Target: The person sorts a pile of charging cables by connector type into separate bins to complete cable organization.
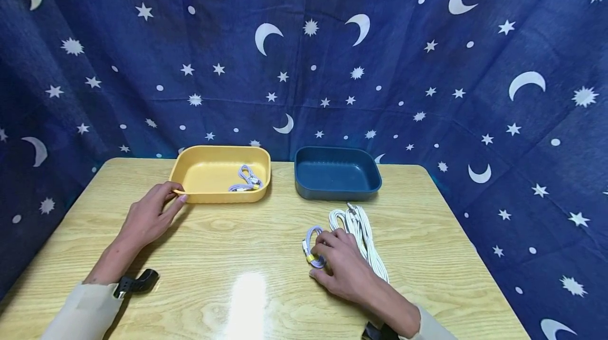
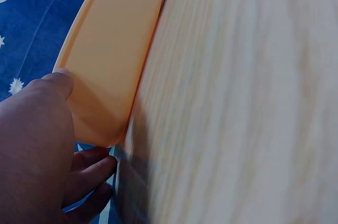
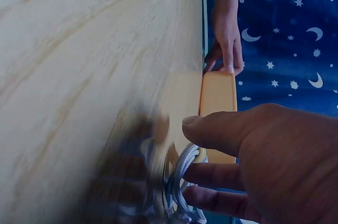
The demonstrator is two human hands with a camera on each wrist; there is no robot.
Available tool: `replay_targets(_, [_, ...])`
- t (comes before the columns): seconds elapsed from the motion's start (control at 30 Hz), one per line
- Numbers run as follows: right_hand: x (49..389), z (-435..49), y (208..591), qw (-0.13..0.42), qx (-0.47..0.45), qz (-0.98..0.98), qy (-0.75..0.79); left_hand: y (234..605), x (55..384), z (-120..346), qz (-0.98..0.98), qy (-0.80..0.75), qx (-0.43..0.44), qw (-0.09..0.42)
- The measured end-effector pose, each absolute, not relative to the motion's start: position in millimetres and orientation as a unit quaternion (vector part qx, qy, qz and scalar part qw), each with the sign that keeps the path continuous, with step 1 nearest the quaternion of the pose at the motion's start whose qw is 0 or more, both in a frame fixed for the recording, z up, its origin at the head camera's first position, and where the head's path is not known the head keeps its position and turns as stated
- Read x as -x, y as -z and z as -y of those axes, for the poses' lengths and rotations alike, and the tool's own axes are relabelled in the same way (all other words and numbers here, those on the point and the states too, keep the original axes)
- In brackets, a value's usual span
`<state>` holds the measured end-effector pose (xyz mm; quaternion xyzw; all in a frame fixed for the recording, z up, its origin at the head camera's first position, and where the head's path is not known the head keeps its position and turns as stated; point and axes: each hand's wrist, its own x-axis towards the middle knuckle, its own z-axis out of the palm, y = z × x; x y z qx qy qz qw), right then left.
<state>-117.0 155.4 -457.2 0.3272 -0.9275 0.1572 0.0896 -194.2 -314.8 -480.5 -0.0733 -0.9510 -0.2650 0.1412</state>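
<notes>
My left hand [image 1: 148, 214] pinches the near left corner of a yellow plastic bin [image 1: 199, 198], thumb over the rim and fingers at its outer side. Two lilac cable bundles [image 1: 246, 175] lie inside that bin at the right. My right hand [image 1: 343, 263] reaches over a coiled lilac charging cable [image 1: 309, 239] with a yellow tie, on the table. In the right wrist view the fingertips are right at the coil [image 3: 182, 174], with the thumb spread apart from them. Beside and partly under the right hand lie white cable bundles [image 1: 366, 234].
A dark blue bin [image 1: 338, 194] stands at the back of the wooden table [image 1: 209, 255], right of the yellow one. Behind the table hangs a blue curtain [image 1: 294, 86] with moons and stars. Each wrist carries a black strap-on camera.
</notes>
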Motion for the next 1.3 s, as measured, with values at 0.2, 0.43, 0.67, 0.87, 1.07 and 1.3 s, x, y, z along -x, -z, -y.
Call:
replay_targets(0.2, [115,-154,460,0.086,-0.331,0.928,-0.149,480,194,314,0.951,0.264,0.074,0.142])
replay_targets(0.43, [119,-154,462,0.103,-0.353,0.921,-0.126,480,194,314,0.949,0.266,0.075,0.148])
replay_targets(0.67, [120,-155,462,0.109,-0.361,0.918,-0.123,482,193,314,0.947,0.269,0.08,0.154])
replay_targets(0.87, [122,-155,461,0.114,-0.365,0.916,-0.123,481,193,314,0.946,0.272,0.083,0.155])
replay_targets(1.07, [124,-155,461,0.126,-0.376,0.908,-0.133,482,193,315,0.948,0.271,0.076,0.147])
replay_targets(1.3, [125,-155,459,0.131,-0.378,0.906,-0.136,482,194,315,0.948,0.27,0.076,0.148])
